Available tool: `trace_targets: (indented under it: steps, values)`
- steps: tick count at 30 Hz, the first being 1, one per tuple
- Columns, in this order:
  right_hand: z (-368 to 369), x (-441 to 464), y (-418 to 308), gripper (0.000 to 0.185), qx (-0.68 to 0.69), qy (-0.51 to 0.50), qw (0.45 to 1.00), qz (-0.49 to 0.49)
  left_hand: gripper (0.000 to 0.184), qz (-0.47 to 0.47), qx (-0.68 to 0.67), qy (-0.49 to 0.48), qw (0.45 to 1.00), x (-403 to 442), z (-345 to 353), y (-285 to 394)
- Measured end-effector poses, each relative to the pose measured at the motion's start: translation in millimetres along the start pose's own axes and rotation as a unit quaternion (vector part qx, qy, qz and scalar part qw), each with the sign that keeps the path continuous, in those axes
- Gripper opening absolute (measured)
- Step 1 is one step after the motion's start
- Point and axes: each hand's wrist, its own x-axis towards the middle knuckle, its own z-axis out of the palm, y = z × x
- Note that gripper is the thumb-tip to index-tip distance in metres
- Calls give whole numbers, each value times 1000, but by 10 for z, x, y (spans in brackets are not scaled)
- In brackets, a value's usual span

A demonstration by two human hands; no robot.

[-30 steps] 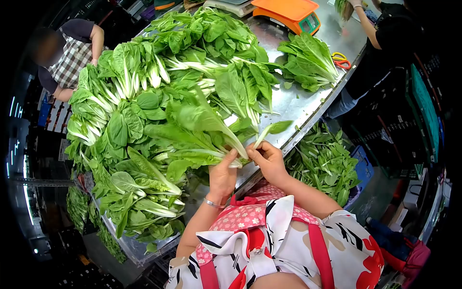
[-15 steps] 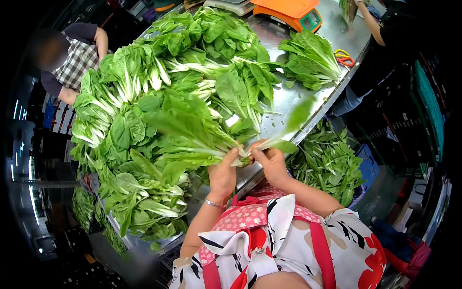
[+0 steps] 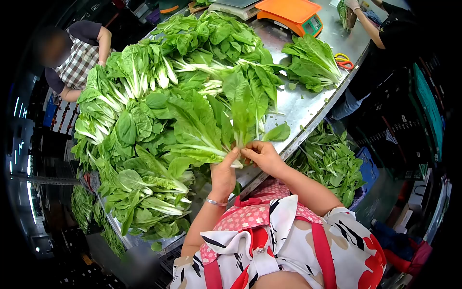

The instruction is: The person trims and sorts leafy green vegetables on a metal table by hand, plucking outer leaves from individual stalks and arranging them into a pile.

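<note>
My left hand [image 3: 224, 174] grips the white stem end of a leafy green head [image 3: 197, 130], whose leaves fan up and to the left over the pile. Pinched at the same base, my right hand [image 3: 262, 156] has its thumb and fingertips on a leaf stalk; the upright leaf [image 3: 242, 118] above it is blurred. A small loose leaf [image 3: 277, 133] lies just beyond my right hand. Around them on the metal table [image 3: 308, 108] spreads a large pile of greens [image 3: 139, 123], many with white stems turned outward.
An orange scale [image 3: 288, 13], a separate bunch [image 3: 314, 62] and scissors [image 3: 344, 61] are at the table's far right. Loose leaves fill a blue crate [image 3: 369, 168] below the right edge. Co-workers stand at far left [image 3: 84, 55] and far right [image 3: 392, 33].
The leaf that stuck out to the right of my fingers has left them, and a small leaf lies there on the table. My right hand has shifted slightly left against the held head.
</note>
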Motion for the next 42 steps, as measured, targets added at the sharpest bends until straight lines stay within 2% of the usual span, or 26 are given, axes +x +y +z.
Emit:
trace_targets:
  steps: [3,7,9,10,12,13,16,18,19,21,23,25,27,29,31,35,38,40,42]
  values:
    - [13,18,101,23,67,2,998,-1,37,7,6,-19,1000,-15,47,60]
    - [-48,0,102,21,58,1,998,16,40,-11,-21,-6,1000,-23,71,93]
    - [-83,30,245,20,4,3,999,-45,41,-15,-28,1,999,-39,101,108]
    - [-96,10,197,20,5,1,999,-45,41,-14,-27,3,1000,-30,81,79]
    - [-116,-53,56,19,-185,33,976,-110,42,2,7,-3,1000,-1,26,-3]
    - [-121,-50,60,19,-184,33,976,-109,42,1,8,-3,1000,-4,51,-8]
    - [-123,-53,96,17,-167,48,974,-142,39,42,61,10,997,-12,179,-29]
    - [-123,-52,150,15,19,61,995,-78,37,27,54,29,998,-18,232,26]
    - [-140,-54,146,15,20,61,995,-78,35,13,45,48,998,-21,250,55]
    - [-186,-50,130,14,66,101,990,-71,31,43,75,72,994,-74,259,99]
    - [-199,-32,192,15,69,115,988,-75,31,85,118,50,988,-148,313,173]
    - [-209,-9,239,15,-2,122,986,-117,31,77,122,33,989,-135,413,187]
    - [-191,-24,195,15,-16,122,984,-127,31,63,115,-2,991,-102,479,129]
    - [-180,-37,140,14,-29,128,982,-137,31,88,117,2,989,-51,444,65]
    - [-171,-52,116,13,75,121,983,-113,29,42,130,-2,991,-49,390,29]
    - [-141,-41,190,13,42,116,982,-141,21,35,132,10,991,-51,375,-21]
    - [-107,-59,189,13,77,107,985,-112,21,44,106,36,993,-3,338,-52]
    - [-99,-45,231,11,175,96,978,-57,20,38,84,42,995,15,308,-83]
    - [-95,-41,254,11,207,88,973,-45,20,30,63,49,996,21,278,-85]
